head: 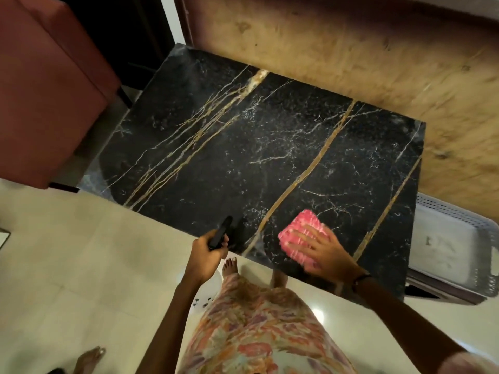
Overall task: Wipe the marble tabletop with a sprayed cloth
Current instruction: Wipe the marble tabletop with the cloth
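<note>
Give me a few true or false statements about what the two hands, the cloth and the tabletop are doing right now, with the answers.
1. The right hand presses flat on the pink cloth. True.
2. The cloth lies at the far end of the marble tabletop. False: it is near the front edge, close to the person.
3. The left hand grips a dark spray bottle. True.
4. The tabletop is white. False: it is black with gold and white veins.
5. The left hand rests on the cloth. False: it is apart from it, at the table's edge.
</note>
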Tool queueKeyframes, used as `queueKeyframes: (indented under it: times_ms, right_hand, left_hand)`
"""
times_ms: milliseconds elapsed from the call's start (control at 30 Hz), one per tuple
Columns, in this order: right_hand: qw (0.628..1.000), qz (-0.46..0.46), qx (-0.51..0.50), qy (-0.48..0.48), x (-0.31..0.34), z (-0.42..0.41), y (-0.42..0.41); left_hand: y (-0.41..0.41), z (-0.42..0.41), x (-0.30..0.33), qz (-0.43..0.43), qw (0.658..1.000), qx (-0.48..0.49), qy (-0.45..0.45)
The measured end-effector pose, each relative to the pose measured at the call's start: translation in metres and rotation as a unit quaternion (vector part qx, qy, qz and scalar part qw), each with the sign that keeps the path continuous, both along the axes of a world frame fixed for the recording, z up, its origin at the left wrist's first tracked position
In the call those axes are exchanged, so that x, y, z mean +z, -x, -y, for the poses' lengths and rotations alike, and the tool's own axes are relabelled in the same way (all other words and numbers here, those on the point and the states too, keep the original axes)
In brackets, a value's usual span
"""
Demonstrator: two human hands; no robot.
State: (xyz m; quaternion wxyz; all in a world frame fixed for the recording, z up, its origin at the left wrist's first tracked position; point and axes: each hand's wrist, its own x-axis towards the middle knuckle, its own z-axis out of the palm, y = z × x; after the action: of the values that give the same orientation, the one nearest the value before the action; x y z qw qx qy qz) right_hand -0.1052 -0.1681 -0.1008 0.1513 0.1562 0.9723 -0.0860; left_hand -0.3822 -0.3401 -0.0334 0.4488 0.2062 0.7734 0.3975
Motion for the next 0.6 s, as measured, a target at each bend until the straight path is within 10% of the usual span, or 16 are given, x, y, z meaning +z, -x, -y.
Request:
queueKeyframes:
  times_ms: [167, 600]
  right_hand:
    - [0.985, -0.046, -0.168, 0.008, -0.001, 0.006, 0.091]
    - [0.993, -0.093, -0.076, 0.022, -0.009, 0.113, 0.122]
  left_hand:
    - [0.021, 0.009, -0.002, 0.005, 0.999, -0.043, 0.007]
    - [0.037, 0.019, -0.006, 0.023, 0.996, -0.09, 0.012]
